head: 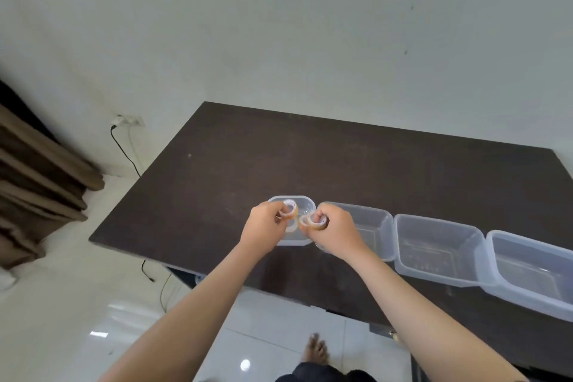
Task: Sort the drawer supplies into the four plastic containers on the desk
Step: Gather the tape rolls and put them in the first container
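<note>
Counter (279, 158): dark brown wood-look top, matt, faint scuffs and dull smears. Four containers (434, 245): clear plastic, smooth, slightly frosted, soft sheen on rims. Tape rolls (291, 211): glossy translucent film with an amber tint, on pale cores. Floor (279, 329): white tile, highly glossy, mirror-like glare spots. Wall (279, 25): matt pale paint. Curtain (37, 183): brown cloth, heavy folds.

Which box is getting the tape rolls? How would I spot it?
Find the dark brown desk and its row of four clear plastic containers. It is the leftmost clear plastic container, under both hands. Unlike the three rectangular ones, it looks smaller and squarer.
</note>
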